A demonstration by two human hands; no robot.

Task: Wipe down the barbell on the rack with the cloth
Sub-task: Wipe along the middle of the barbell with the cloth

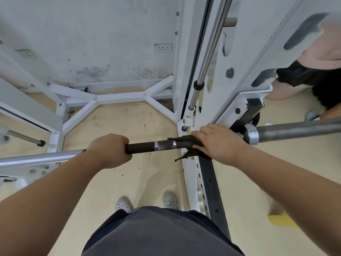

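Barbell [147, 147] lies level across the rack [195, 52], straight in front of you. Judged heavy, rigid and knurled: it should stay put under wiping. Cloth [186, 145] is dark and limp, draped over the bar just inside the collar [251, 134]. Your right hand [219, 143] curls over it, clamping cloth to bar. Your left hand [108, 150] is fisted round the bar. The rack post crowds the right; the free run lies leftward, between your hands.
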